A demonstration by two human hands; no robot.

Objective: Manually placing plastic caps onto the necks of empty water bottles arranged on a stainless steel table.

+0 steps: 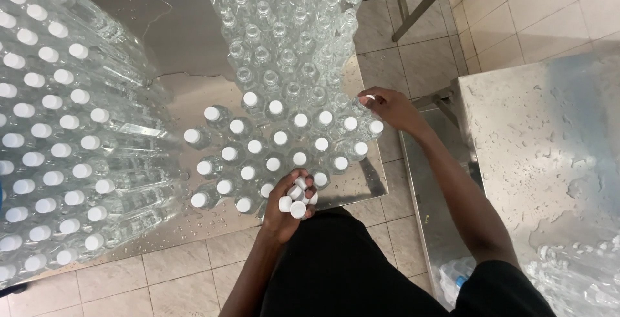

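The left hand point(284, 210) cups a bunch of white caps point(298, 195) just below the upright bottles point(284, 143). The right hand point(391, 107), nearer the uncapped ones, pinches one cap at their right edge.

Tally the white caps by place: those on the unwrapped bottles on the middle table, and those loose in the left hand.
Caps on unwrapped bottles: 24
Loose caps in the left hand: 5 visible
Total: 29
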